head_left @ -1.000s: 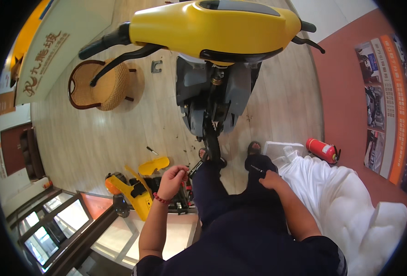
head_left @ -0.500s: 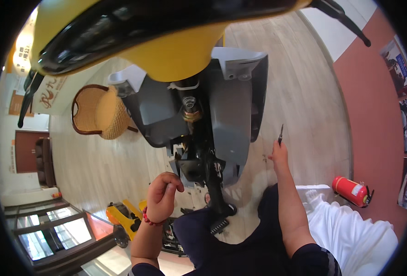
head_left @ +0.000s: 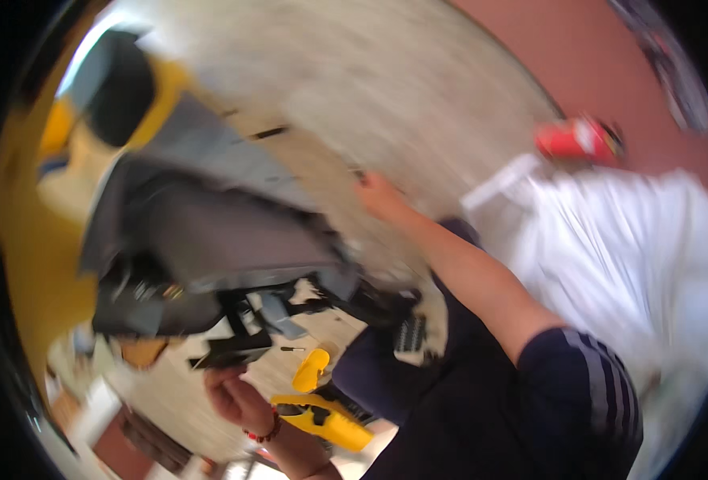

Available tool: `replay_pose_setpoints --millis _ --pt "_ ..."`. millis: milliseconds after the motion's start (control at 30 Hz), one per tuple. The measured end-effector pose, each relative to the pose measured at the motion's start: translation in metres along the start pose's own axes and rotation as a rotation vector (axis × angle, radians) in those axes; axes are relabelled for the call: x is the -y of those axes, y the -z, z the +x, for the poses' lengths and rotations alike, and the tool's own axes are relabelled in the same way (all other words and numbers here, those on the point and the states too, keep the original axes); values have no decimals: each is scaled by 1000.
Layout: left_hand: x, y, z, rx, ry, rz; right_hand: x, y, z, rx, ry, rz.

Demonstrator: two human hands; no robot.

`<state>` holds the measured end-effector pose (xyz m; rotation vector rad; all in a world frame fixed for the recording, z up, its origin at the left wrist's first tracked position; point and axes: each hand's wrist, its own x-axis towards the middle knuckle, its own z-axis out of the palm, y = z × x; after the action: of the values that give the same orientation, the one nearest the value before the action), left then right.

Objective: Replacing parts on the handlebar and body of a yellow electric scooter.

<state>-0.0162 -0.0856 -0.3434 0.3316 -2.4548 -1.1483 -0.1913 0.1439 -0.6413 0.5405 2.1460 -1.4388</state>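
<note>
A yellow and grey scooter with its front opened up fills the left half, smeared by motion; its grey inner panel (head_left: 226, 232) tilts across the view. My right hand (head_left: 380, 194) is closed around a slim dark screwdriver (head_left: 358, 172), held over the floor on the panel's far right side. The screwdriver's tip is blurred. My left hand (head_left: 238, 400), wearing a red bead bracelet, has curled fingers just under a black bracket (head_left: 234, 350) below the panel. Whether those fingers touch the bracket or hold anything small is hidden by the blur.
Yellow body parts (head_left: 326, 424) and a small yellow cover (head_left: 312, 370) lie on the floor near my left forearm. White cloth (head_left: 586, 256) is heaped at the right, below a red fire extinguisher (head_left: 578, 140) by the reddish wall. A black pedal (head_left: 409, 334) sits near my knee.
My view has swung round to the right, so the scooter now lies to the left. My right hand still has the screwdriver. My left hand is now beside the black bracket.
</note>
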Motion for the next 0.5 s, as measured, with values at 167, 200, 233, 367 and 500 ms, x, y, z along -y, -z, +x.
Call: replay_pose_setpoints --millis 167,200,233,367,500 --pt "-17 10 7 129 214 -21 -61 44 -98 41 -125 -261" --pt "-20 14 10 150 255 -22 -69 50 -115 53 -159 -294" --pt "-23 18 12 190 254 -33 -76 55 -132 56 -222 -287" --pt "-34 27 21 305 260 -70 -100 73 -185 52 -267 -308" --pt "-41 37 26 343 274 -151 -107 81 -207 50 -231 -304"
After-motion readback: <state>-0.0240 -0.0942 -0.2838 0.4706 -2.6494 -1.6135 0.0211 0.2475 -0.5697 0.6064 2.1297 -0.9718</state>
